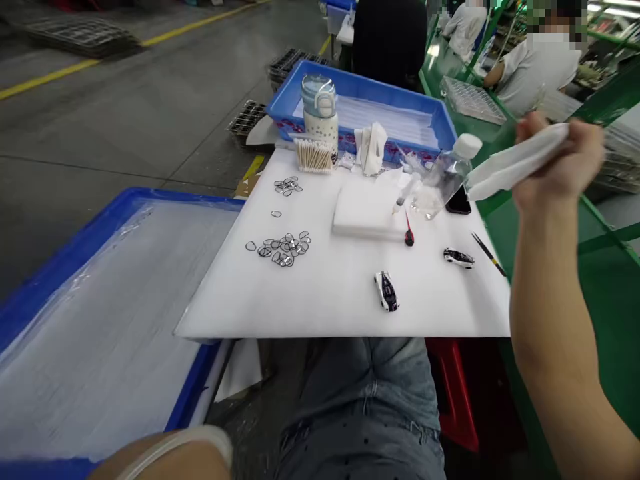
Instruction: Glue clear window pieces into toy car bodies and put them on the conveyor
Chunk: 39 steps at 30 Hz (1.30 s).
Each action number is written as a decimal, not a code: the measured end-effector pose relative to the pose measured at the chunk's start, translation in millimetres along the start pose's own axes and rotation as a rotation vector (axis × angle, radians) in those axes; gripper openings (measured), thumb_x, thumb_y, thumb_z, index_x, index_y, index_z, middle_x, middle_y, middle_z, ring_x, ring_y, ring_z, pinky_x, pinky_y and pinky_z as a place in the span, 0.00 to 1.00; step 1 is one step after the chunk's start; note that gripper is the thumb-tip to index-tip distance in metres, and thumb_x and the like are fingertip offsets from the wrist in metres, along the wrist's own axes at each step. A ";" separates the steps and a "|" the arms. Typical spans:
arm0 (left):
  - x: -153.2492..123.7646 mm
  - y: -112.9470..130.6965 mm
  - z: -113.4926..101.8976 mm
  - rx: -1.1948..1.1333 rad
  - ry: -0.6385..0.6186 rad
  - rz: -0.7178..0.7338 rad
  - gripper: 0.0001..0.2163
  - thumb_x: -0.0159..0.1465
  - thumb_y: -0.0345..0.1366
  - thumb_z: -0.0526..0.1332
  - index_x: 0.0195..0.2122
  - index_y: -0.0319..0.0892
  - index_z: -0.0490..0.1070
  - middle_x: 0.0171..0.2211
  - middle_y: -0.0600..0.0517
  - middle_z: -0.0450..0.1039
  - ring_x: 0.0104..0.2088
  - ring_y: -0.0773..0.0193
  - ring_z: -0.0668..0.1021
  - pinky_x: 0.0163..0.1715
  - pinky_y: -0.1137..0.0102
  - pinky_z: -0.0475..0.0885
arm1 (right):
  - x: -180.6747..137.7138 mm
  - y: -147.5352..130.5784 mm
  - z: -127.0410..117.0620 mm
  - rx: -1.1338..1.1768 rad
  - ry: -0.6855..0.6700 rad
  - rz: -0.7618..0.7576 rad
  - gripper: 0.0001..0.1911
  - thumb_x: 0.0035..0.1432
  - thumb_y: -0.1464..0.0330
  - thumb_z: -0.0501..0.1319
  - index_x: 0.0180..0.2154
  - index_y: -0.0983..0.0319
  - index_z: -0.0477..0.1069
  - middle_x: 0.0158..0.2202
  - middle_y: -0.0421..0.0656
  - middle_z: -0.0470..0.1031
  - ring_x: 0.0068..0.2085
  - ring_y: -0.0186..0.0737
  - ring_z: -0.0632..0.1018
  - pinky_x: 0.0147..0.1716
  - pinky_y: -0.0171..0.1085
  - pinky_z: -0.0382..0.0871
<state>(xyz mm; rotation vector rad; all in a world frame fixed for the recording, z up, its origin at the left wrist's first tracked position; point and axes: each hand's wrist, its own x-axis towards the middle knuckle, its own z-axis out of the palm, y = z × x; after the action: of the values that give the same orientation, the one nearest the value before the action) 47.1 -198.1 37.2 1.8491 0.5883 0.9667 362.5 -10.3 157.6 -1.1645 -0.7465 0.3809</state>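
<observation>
My right hand [560, 160] is up in the air, and my fingers [530, 123] are closed tight on a white cloth [515, 160]. Just below the cloth is a clear plastic bottle [447, 177] with a white cap, beside a black phone [459, 200]. Lower down, on a white board [320, 313], lie two little black and white toy cars [386, 291] and a thin black stick [487, 253]. Far left of my hand are small black rings [283, 247]. I see only my left arm [170, 457], so I cannot tell what my left fingers do.
</observation>
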 end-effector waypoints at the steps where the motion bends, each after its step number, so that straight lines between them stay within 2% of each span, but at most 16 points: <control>1: 6.7 2.9 -0.3 -0.066 -0.005 -0.044 0.12 0.67 0.38 0.57 0.37 0.64 0.79 0.29 0.55 0.76 0.42 0.52 0.83 0.31 0.64 0.84 | -12.0 -6.6 -9.3 0.043 -0.021 0.009 0.22 0.66 0.72 0.36 0.21 0.58 0.55 0.21 0.34 0.66 0.24 0.23 0.72 0.37 0.32 0.69; 2: 14.3 3.7 -2.7 -0.133 -0.017 -0.083 0.12 0.67 0.38 0.57 0.35 0.60 0.80 0.30 0.55 0.77 0.41 0.52 0.83 0.31 0.65 0.83 | -27.6 -10.4 -20.0 0.094 -0.037 0.000 0.22 0.68 0.70 0.40 0.20 0.58 0.54 0.19 0.33 0.61 0.19 0.24 0.66 0.30 0.31 0.68; 4: 30.6 -2.2 -10.5 -0.211 -0.063 -0.083 0.05 0.60 0.37 0.67 0.35 0.57 0.81 0.31 0.54 0.80 0.35 0.53 0.83 0.30 0.65 0.82 | -67.8 -8.9 -42.3 0.093 -0.205 0.034 0.20 0.66 0.62 0.54 0.22 0.57 0.57 0.16 0.32 0.53 0.15 0.27 0.55 0.16 0.32 0.57; 6: 46.4 -18.0 -15.8 -0.265 -0.092 -0.055 0.10 0.54 0.34 0.72 0.37 0.53 0.82 0.30 0.53 0.81 0.30 0.57 0.82 0.31 0.67 0.81 | -113.4 3.9 -60.2 0.085 -0.418 0.162 0.19 0.58 0.55 0.64 0.24 0.57 0.61 0.15 0.31 0.50 0.14 0.27 0.51 0.12 0.31 0.47; 7: 53.0 -28.3 -16.1 -0.333 -0.040 -0.078 0.10 0.54 0.32 0.72 0.38 0.50 0.82 0.30 0.51 0.81 0.29 0.60 0.81 0.32 0.68 0.81 | -135.5 13.3 -66.5 0.099 -0.484 0.194 0.20 0.57 0.55 0.65 0.24 0.58 0.62 0.14 0.32 0.52 0.14 0.27 0.51 0.12 0.31 0.47; 10: 63.9 -59.2 -8.9 -0.699 0.208 -0.276 0.04 0.57 0.35 0.71 0.34 0.45 0.83 0.29 0.48 0.81 0.28 0.64 0.80 0.30 0.72 0.79 | -190.8 44.4 -75.2 0.113 -0.488 0.274 0.17 0.62 0.56 0.62 0.26 0.60 0.65 0.13 0.32 0.54 0.14 0.27 0.54 0.14 0.30 0.48; 11: 64.6 -66.8 -5.8 -0.815 0.273 -0.347 0.05 0.57 0.38 0.72 0.33 0.44 0.83 0.29 0.47 0.81 0.28 0.65 0.80 0.30 0.74 0.79 | -204.8 52.9 -75.1 0.093 -0.471 0.286 0.17 0.63 0.57 0.61 0.27 0.60 0.66 0.14 0.33 0.55 0.15 0.27 0.55 0.14 0.30 0.49; 14: 62.6 -78.0 -1.3 -0.997 0.364 -0.460 0.10 0.53 0.43 0.75 0.32 0.44 0.83 0.29 0.49 0.81 0.29 0.68 0.80 0.33 0.77 0.79 | -232.4 66.2 -67.2 -0.107 -0.480 0.186 0.13 0.63 0.62 0.62 0.28 0.61 0.71 0.16 0.35 0.62 0.16 0.29 0.61 0.15 0.30 0.52; 17: 60.4 -78.0 -2.9 -1.009 0.358 -0.487 0.11 0.50 0.44 0.77 0.30 0.46 0.83 0.28 0.51 0.81 0.28 0.70 0.80 0.34 0.78 0.78 | -240.3 64.8 -50.3 -0.294 -0.504 -0.174 0.03 0.60 0.70 0.64 0.32 0.60 0.75 0.20 0.37 0.70 0.19 0.31 0.68 0.17 0.32 0.60; 20: 59.3 -76.5 -4.7 -1.016 0.345 -0.512 0.11 0.49 0.44 0.77 0.30 0.46 0.83 0.27 0.51 0.81 0.27 0.70 0.80 0.31 0.79 0.78 | -238.8 59.8 -31.1 -0.317 -0.497 -0.487 0.07 0.60 0.74 0.62 0.39 0.59 0.76 0.25 0.40 0.74 0.24 0.34 0.73 0.21 0.34 0.68; 23: 58.7 -76.1 -4.3 -1.029 0.382 -0.533 0.11 0.46 0.41 0.79 0.29 0.47 0.83 0.26 0.53 0.81 0.26 0.70 0.80 0.30 0.79 0.77 | -240.7 58.0 -18.2 -0.421 -0.516 -0.639 0.07 0.61 0.74 0.61 0.41 0.61 0.75 0.31 0.44 0.76 0.27 0.34 0.75 0.24 0.33 0.72; 27: 59.5 -75.0 -1.3 -0.963 0.447 -0.569 0.12 0.45 0.44 0.79 0.27 0.47 0.82 0.25 0.52 0.80 0.25 0.69 0.79 0.28 0.78 0.77 | -244.0 54.2 -19.2 -0.519 -0.587 -0.756 0.04 0.59 0.74 0.60 0.37 0.62 0.73 0.31 0.44 0.73 0.25 0.32 0.69 0.21 0.33 0.67; 30: 60.6 -74.2 0.5 -0.948 0.447 -0.538 0.11 0.46 0.45 0.78 0.27 0.48 0.82 0.25 0.52 0.81 0.25 0.68 0.80 0.29 0.78 0.77 | -235.2 44.4 -29.4 -0.566 -0.697 -0.749 0.04 0.58 0.74 0.61 0.36 0.62 0.72 0.29 0.42 0.71 0.24 0.32 0.68 0.20 0.34 0.64; 32: 60.7 -73.9 -0.4 -0.951 0.423 -0.507 0.10 0.48 0.44 0.77 0.28 0.48 0.83 0.26 0.51 0.81 0.25 0.68 0.80 0.29 0.78 0.78 | -226.0 38.8 -36.8 -0.584 -0.666 -0.678 0.05 0.58 0.75 0.62 0.37 0.61 0.73 0.29 0.42 0.72 0.25 0.32 0.70 0.21 0.33 0.64; 36: 56.2 -73.1 -11.0 -0.826 0.397 -0.444 0.09 0.52 0.43 0.76 0.32 0.47 0.83 0.27 0.51 0.82 0.27 0.68 0.81 0.31 0.78 0.79 | -215.4 43.2 -49.9 -0.535 -0.522 -0.363 0.04 0.60 0.75 0.63 0.35 0.61 0.74 0.27 0.39 0.73 0.25 0.30 0.70 0.22 0.31 0.62; 39: 50.5 -73.7 -20.3 -0.427 0.407 -0.392 0.05 0.57 0.37 0.73 0.35 0.47 0.82 0.31 0.53 0.82 0.32 0.66 0.82 0.36 0.75 0.80 | -218.5 57.2 -56.2 -0.599 -0.567 -0.108 0.05 0.62 0.71 0.63 0.31 0.61 0.75 0.25 0.38 0.72 0.25 0.31 0.70 0.24 0.32 0.61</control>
<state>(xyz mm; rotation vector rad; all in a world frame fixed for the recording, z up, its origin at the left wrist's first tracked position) 60.0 -117.8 -4.9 1.1126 0.8735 1.1023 253.8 -164.9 21.8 -1.5866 -1.4825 0.4148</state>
